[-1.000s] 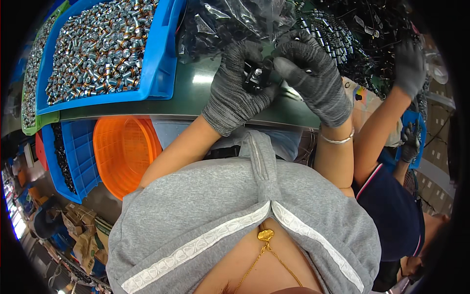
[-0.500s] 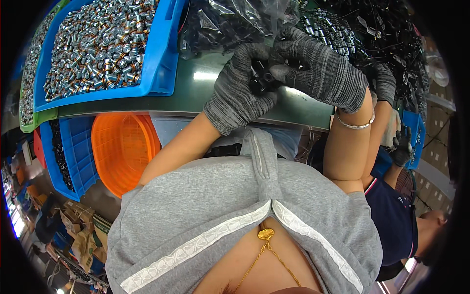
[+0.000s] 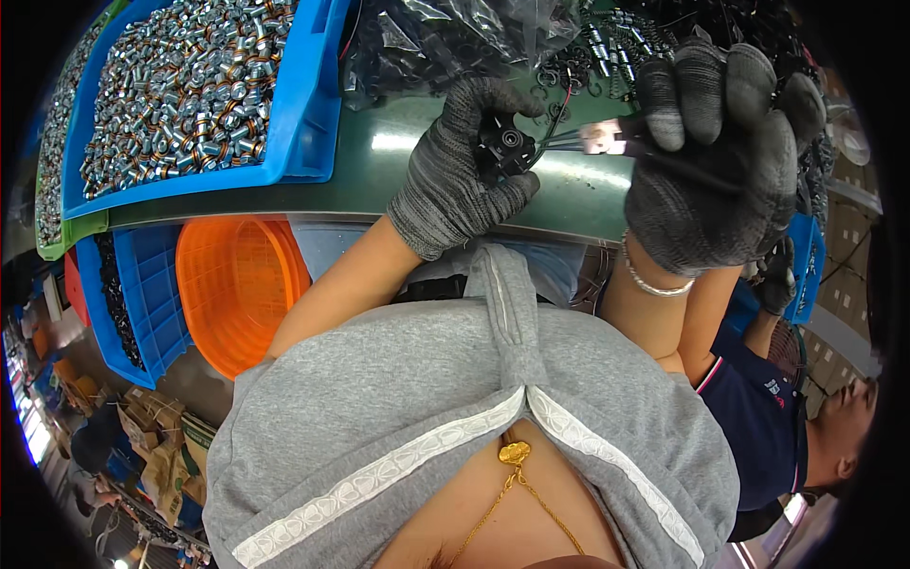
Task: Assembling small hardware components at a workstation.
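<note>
My left hand (image 3: 453, 166), in a grey knit glove, is closed around a small black round part (image 3: 508, 144) with a hole in its face. Thin wires (image 3: 561, 140) run rightward from this part to a pale, blurred connector (image 3: 601, 138) beside my right hand. My right hand (image 3: 716, 166), gloved alike, is raised above the bench with its palm toward me. Its fingers are spread and half curled. A dark smear crosses the palm; what it is cannot be made out. Small metal rings (image 3: 559, 85) lie on the green bench (image 3: 379, 161) beyond my hands.
At left stand a blue bin (image 3: 308, 142) of bolts, an orange basket (image 3: 237, 284) and another blue bin (image 3: 156, 294) below. Clear plastic bags (image 3: 427, 47) of black parts lie at the back. A co-worker in a dark shirt (image 3: 754, 427) is at right.
My right hand has left the black part and moved right and up, turning palm toward me with fingers spread. The left hand stays on the part; its wires and connector now show.
</note>
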Motion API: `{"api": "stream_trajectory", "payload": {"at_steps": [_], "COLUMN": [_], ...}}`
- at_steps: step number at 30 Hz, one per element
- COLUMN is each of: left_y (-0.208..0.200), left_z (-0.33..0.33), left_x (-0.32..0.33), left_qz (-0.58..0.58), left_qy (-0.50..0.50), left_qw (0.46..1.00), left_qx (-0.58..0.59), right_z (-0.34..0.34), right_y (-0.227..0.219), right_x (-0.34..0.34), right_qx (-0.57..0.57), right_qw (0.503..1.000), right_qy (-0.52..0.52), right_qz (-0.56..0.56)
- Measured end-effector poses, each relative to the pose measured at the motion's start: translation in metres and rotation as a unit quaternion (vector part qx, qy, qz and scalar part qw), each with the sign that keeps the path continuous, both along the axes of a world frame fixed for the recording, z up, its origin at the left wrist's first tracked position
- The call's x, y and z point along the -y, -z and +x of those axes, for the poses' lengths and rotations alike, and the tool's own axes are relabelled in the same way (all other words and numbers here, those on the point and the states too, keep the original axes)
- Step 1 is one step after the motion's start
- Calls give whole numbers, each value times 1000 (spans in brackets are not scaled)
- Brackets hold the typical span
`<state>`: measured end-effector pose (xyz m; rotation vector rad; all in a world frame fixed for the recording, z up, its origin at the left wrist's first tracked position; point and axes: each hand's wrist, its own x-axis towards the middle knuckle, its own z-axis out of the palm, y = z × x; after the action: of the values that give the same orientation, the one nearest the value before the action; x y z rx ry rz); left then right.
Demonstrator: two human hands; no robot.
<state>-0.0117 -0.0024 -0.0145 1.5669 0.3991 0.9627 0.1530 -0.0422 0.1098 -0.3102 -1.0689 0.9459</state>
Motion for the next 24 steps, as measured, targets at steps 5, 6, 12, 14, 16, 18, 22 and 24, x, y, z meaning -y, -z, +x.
{"api": "stream_trajectory", "payload": {"at_steps": [5, 6, 12, 14, 16, 18, 22, 24], "left_y": [-2, -4, -6, 0, 3, 1, -6, -6], "left_z": [-2, -2, -3, -2, -3, -4, -9, -11], "left_x": [4, 4, 4, 4, 7, 8, 11, 12], "left_qz": [5, 5, 44, 46, 53, 57, 114, 137], "left_qy": [-9, -9, -6, -3, -9, -10, 9, -8], "left_qw": [998, 998, 996, 998, 998, 998, 993, 991], "left_qx": [-64, -64, -75, -36, -21, -5, -4, -10], "right_z": [10, 9, -14, -18, 6, 13, 3, 5], "right_y": [22, 26, 17, 13, 24, 26, 28, 30], "right_x": [-10, -7, -1, -3, -12, -15, -14, -14], "right_qx": [63, 63, 6, -7, -5, -1, -35, -103], "right_qw": [996, 996, 1000, 1000, 999, 996, 994, 987], "right_qy": [-45, -45, -5, -4, -49, -88, -100, -124], "right_qz": [46, 46, -8, -23, -4, 12, 3, -23]}}
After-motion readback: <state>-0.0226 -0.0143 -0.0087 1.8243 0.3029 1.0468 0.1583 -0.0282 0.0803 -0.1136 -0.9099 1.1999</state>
